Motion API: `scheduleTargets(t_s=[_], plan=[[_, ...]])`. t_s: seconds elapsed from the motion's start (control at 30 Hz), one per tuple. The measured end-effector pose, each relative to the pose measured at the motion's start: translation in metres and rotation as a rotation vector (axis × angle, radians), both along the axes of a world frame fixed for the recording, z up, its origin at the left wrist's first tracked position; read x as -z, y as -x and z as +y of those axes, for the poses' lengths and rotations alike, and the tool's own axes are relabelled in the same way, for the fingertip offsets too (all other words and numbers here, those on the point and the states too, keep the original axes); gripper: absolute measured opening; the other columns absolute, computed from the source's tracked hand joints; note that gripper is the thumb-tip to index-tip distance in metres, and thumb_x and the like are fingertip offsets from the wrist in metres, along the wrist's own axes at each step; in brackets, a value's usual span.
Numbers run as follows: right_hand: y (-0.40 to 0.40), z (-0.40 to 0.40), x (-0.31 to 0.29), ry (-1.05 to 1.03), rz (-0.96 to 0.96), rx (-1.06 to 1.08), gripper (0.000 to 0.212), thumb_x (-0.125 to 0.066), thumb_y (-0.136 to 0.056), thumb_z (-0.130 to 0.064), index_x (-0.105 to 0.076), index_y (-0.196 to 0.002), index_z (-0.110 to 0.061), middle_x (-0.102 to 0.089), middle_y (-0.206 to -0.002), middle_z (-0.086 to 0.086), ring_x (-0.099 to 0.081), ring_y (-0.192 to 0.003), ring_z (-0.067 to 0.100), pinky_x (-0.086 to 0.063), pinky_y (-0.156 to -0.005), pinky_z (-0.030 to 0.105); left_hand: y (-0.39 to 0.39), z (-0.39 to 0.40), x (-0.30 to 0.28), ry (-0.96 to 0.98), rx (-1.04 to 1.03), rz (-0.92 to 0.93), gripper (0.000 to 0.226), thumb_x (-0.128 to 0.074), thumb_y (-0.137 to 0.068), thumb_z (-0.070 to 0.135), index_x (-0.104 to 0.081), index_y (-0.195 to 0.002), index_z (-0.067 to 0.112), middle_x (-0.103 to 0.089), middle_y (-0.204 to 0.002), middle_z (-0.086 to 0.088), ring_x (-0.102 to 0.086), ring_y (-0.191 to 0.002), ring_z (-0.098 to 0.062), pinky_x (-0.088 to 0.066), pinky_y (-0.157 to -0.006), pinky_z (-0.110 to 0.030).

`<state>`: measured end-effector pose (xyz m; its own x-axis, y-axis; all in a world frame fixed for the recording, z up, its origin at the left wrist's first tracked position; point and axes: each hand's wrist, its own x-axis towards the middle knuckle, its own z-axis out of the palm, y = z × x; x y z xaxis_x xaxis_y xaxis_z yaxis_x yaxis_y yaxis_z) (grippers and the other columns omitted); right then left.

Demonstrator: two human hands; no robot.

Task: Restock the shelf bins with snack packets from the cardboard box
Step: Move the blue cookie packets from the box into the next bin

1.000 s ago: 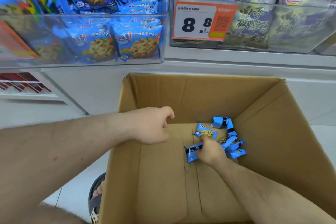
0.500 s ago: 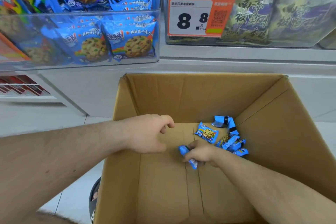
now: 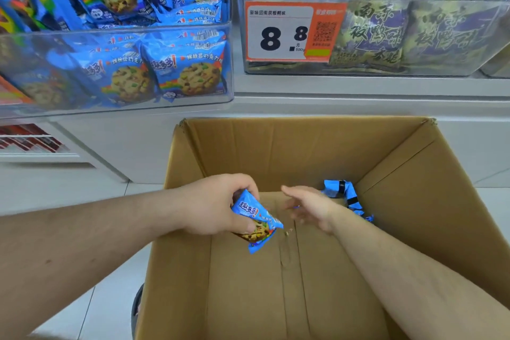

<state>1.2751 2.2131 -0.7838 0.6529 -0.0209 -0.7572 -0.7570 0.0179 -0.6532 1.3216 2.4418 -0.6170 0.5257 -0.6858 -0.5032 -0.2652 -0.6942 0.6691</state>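
Item in hand: one blue cookie packet (image 3: 256, 222), pinched between thumb and curled fingers of the left hand (image 3: 218, 205), held tilted above the floor of the cardboard box (image 3: 276, 298), near the box's left wall. Right hand (image 3: 309, 208): fingers spread and loose, holding nothing, hovering inside the box between the held packet and the remaining stock. Remaining stock: a small cluster of blue packets (image 3: 343, 193) lying toward the box's far right corner, partly hidden behind the right wrist; the count cannot be told exactly, though several show. Step judged in hand: gathering, with one packet now lodged in the left hand and the right hand free to fetch another. Next move, as a judgement: either the right hand dips to the cluster for a further packet, or the left hand lifts its packet up and over the box's far wall to the clear cookie bin (image 3: 116, 36), which sits above and to the left of the box and already holds many matching packets; the lift must clear that bin's front lip. Also above the box, to the right: one clear bin of green-and-purple crisp bags (image 3: 414, 36), at least three bags across its front, and one price tag (image 3: 295, 32) on that bin's front. Boxes: one. Bins in view: two. Hands: two.
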Motion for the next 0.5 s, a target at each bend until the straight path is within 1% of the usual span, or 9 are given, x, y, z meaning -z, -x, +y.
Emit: scheduleTargets(t_s=[0.03,0.07,0.1,0.13,0.2,0.27,0.33,0.4,0.5], plan=[[-0.001,-0.009,0.014,0.324,-0.002,0.004,0.030,-0.067,-0.084,-0.040,-0.054,-0.099,-0.017,-0.061,-0.087,0.002,-0.051,-0.067,0.015,-0.039,-0.062,0.026,-0.002,0.002,0.001,0.018,-0.044,0.061,0.025,-0.078,-0.080,0.020,-0.058,-0.094,0.025,-0.064,-0.076,0.013,-0.055,-0.062,0.002,-0.046,-0.060,-0.016],[-0.001,-0.019,0.029,0.579,-0.009,-0.073,0.024,-0.066,-0.084,-0.034,-0.049,-0.098,-0.022,-0.054,-0.091,0.000,-0.051,-0.073,0.016,-0.041,-0.067,0.026,-0.004,0.003,0.002,0.033,-0.074,0.113,0.024,-0.078,-0.080,0.018,-0.059,-0.094,0.023,-0.065,-0.075,0.012,-0.058,-0.064,0.001,-0.049,-0.062,-0.017],[0.000,-0.025,0.042,0.749,-0.013,-0.184,0.027,-0.065,-0.084,-0.029,-0.047,-0.104,-0.024,-0.050,-0.102,0.003,-0.054,-0.085,0.019,-0.041,-0.074,0.026,-0.006,0.004,0.003,0.036,-0.090,0.148,0.024,-0.078,-0.079,0.016,-0.060,-0.094,0.021,-0.067,-0.076,0.010,-0.060,-0.066,-0.001,-0.053,-0.066,-0.022],[0.002,-0.030,0.055,0.850,-0.002,-0.298,0.037,-0.065,-0.084,-0.026,-0.046,-0.115,-0.020,-0.047,-0.116,0.006,-0.055,-0.099,0.024,-0.042,-0.082,0.028,-0.008,0.005,0.004,0.030,-0.094,0.165,0.024,-0.079,-0.079,0.016,-0.061,-0.093,0.021,-0.068,-0.078,0.008,-0.062,-0.068,-0.004,-0.054,-0.070,-0.027],[0.007,-0.033,0.075,0.947,0.041,-0.465,0.053,-0.061,-0.083,-0.021,-0.038,-0.130,-0.016,-0.041,-0.134,0.011,-0.053,-0.115,0.032,-0.045,-0.092,0.036,-0.009,0.006,0.006,0.019,-0.102,0.170,0.023,-0.079,-0.078,0.015,-0.062,-0.092,0.021,-0.070,-0.080,0.005,-0.063,-0.069,-0.007,-0.055,-0.072,-0.032],[0.013,-0.030,0.082,0.996,0.057,-0.533,0.052,-0.056,-0.084,-0.014,-0.033,-0.131,-0.016,-0.044,-0.133,0.012,-0.052,-0.118,0.035,-0.046,-0.090,0.040,-0.009,0.006,0.008,0.020,-0.121,0.165,0.023,-0.079,-0.077,0.015,-0.062,-0.091,0.021,-0.070,-0.079,0.006,-0.063,-0.068,-0.005,-0.055,-0.065,-0.027],[0.017,-0.026,0.082,1.044,0.040,-0.556,0.049,-0.056,-0.085,-0.012,-0.033,-0.128,-0.017,-0.048,-0.127,0.011,-0.054,-0.115,0.034,-0.047,-0.088,0.040,-0.009,0.006,0.008,0.016,-0.140,0.157,0.023,-0.079,-0.077,0.015,-0.062,-0.091,0.023,-0.070,-0.077,0.007,-0.063,-0.066,-0.004,-0.051,-0.062,-0.023],[0.023,-0.021,0.079,1.044,-0.020,-0.541,0.048,-0.060,-0.084,-0.020,-0.037,-0.126,-0.019,-0.051,-0.124,0.008,-0.055,-0.112,0.032,-0.047,-0.086,0.038,-0.010,0.006,0.009,0.027,-0.162,0.140,0.024,-0.079,-0.077,0.013,-0.062,-0.090,0.023,-0.071,-0.079,0.003,-0.064,-0.067,-0.007,-0.052,-0.065,-0.027],[0.032,-0.014,0.058,0.979,-0.156,-0.376,0.048,-0.067,-0.080,-0.033,-0.045,-0.121,-0.023,-0.057,-0.119,0.001,-0.058,-0.108,0.026,-0.043,-0.077,0.030,-0.010,0.006,0.004,0.078,-0.217,0.129,0.023,-0.079,-0.076,0.011,-0.063,-0.089,0.021,-0.070,-0.077,0.002,-0.062,-0.067,-0.008,-0.054,-0.068,-0.031]])
